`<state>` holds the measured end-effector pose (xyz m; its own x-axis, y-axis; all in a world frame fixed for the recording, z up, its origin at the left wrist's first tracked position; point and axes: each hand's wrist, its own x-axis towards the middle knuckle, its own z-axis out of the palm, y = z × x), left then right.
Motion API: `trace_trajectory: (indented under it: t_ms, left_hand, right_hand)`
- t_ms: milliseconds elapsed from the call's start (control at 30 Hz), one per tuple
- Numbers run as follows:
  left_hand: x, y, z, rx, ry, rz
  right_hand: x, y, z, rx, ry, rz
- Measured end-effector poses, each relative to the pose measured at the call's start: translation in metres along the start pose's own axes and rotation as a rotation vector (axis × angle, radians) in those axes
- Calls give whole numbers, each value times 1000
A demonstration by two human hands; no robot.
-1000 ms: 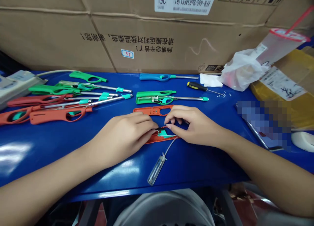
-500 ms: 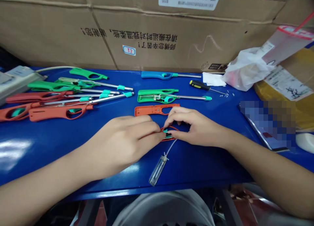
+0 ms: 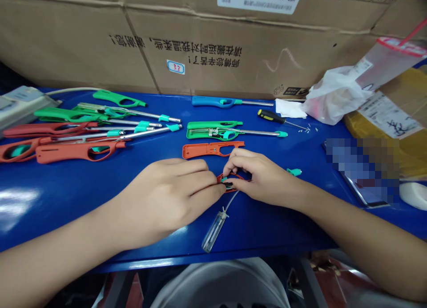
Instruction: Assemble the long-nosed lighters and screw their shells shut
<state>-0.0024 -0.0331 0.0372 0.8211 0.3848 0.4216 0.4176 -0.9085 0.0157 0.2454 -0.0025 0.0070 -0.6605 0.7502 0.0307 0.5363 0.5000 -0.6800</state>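
Observation:
Both my hands meet over an orange lighter shell (image 3: 237, 176) lying open in front of me. My left hand (image 3: 176, 194) is closed, its fingertips gripping the shell's left part, which it covers. With thumb and forefinger, my right hand (image 3: 256, 174) pinches at a small black part and a teal trigger (image 3: 223, 180) inside the shell. From the shell a thin tube leads to a clear fuel tank (image 3: 213, 234) near the table edge. A teal tip (image 3: 294, 172) shows beyond my right wrist. Just behind my hands lies an orange shell half (image 3: 200, 150).
Several assembled and part-assembled lighters (image 3: 83, 152) lie at left. Behind are an open green lighter (image 3: 213, 131), a blue lighter (image 3: 213, 101) and a screwdriver (image 3: 271, 116). A phone (image 3: 360, 174) lies right, a cardboard box (image 3: 187, 36) stands at the back, and a bin (image 3: 220, 281) is below.
My right hand has shifted slightly, and the teal tip beyond its wrist has come into view. Both hands stay on the orange shell; the tank stays about where it was.

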Motion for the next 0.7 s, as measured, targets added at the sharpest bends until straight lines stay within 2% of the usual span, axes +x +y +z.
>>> trace_trajectory:
  t_ms: [100, 400, 567, 700]
  left_hand:
    - [-1, -1, -1, 29, -19, 77]
    - [-1, -2, 1, 54, 3, 65]
    - [-2, -4, 5, 43, 14, 43]
    - [-3, -8, 13, 13, 54, -36]
  right_hand:
    - [-2, -2, 0, 8, -4, 26]
    - [-2, 1, -1, 160, 41, 130]
    - [3, 0, -2, 413, 189, 211]
    - [5, 0, -11, 589, 321, 192]
